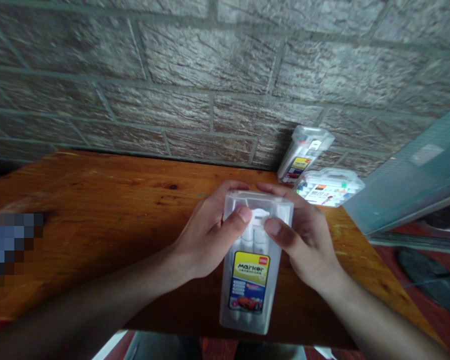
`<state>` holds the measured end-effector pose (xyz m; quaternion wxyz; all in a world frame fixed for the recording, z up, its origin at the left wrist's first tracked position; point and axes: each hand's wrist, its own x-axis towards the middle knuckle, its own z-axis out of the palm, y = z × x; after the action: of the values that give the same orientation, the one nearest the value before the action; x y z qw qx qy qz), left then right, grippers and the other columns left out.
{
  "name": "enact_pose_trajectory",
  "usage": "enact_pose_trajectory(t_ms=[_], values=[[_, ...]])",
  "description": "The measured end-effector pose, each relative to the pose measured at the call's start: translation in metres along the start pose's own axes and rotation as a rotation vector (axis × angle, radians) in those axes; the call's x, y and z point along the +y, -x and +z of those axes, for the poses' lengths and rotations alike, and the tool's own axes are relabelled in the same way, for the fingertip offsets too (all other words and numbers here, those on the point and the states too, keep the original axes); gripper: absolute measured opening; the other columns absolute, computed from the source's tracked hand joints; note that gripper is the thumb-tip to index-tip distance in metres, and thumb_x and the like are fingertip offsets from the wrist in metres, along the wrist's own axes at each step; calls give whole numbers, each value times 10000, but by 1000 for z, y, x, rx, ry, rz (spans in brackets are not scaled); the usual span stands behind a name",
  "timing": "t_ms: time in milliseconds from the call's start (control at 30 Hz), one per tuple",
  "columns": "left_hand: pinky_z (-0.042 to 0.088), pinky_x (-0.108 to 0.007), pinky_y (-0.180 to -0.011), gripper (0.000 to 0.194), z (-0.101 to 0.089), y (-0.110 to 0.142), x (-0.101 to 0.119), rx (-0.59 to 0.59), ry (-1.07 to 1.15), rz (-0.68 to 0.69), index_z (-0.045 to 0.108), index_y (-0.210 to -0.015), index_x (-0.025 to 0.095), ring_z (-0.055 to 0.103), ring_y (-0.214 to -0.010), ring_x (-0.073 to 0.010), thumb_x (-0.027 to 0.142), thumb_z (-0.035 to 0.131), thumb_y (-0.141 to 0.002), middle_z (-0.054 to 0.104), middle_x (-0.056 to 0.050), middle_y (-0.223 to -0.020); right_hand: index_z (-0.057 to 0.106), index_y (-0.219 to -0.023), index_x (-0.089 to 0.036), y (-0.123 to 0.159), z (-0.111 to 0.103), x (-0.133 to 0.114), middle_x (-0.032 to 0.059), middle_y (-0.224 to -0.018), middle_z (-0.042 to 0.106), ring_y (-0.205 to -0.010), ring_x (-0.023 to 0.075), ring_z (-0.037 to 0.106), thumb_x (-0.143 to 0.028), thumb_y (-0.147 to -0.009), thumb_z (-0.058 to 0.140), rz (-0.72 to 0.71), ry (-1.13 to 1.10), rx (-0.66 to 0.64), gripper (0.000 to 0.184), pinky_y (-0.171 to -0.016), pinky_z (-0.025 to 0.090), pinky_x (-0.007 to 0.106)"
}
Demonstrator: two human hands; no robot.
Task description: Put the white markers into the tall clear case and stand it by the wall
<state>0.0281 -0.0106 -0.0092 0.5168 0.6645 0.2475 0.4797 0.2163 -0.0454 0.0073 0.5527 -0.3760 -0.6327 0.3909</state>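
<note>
I hold a clear plastic marker case [249, 280] upright over the near edge of a wooden table [108, 200]. It has a yellow "Marker" label with a red car and white markers inside. My left hand [206, 235] grips its upper left side, thumb pressed on the front near the lid. My right hand [307, 240] grips the upper right side, thumb on the front by the white latch. Both hands' fingers wrap behind the case.
Two more marker cases sit at the table's far right: one [303, 152] leans against the stone brick wall, the other [330, 187] lies flat. A glass pane [408, 185] slants at the right. A blurred patch covers the table's left edge.
</note>
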Motion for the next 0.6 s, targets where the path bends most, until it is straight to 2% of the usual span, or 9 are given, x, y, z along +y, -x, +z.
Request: enact_pose_trajectory(t_ms=[300, 433, 600], values=[[586, -345, -812, 517, 2, 4, 7, -31, -54, 29, 583, -1350, 201, 733, -1023, -263, 530, 711, -972, 761, -105, -1205, 678, -1230, -233, -2, 2, -11, 59, -1057, 848, -830, 226, 816, -331, -859, 854, -61, 84, 9, 422, -699, 684, 342], [601, -365, -820, 553, 3, 6, 8, -37, -70, 47, 545, -1380, 212, 746, -1009, -271, 548, 703, -970, 776, -97, -1163, 679, -1233, -238, 0, 4, -13, 66, -1107, 840, -878, 243, 820, -306, -827, 869, -63, 104, 36, 453, -730, 690, 359], [598, -373, -822, 574, 2, 8, 8, -53, -85, 70, 499, -1428, 227, 752, -986, -272, 504, 701, -968, 780, -64, -1046, 667, -1264, -247, 2, 5, -13, 53, -1028, 838, -758, 213, 786, -367, -866, 857, -85, 105, 14, 457, -639, 667, 332]])
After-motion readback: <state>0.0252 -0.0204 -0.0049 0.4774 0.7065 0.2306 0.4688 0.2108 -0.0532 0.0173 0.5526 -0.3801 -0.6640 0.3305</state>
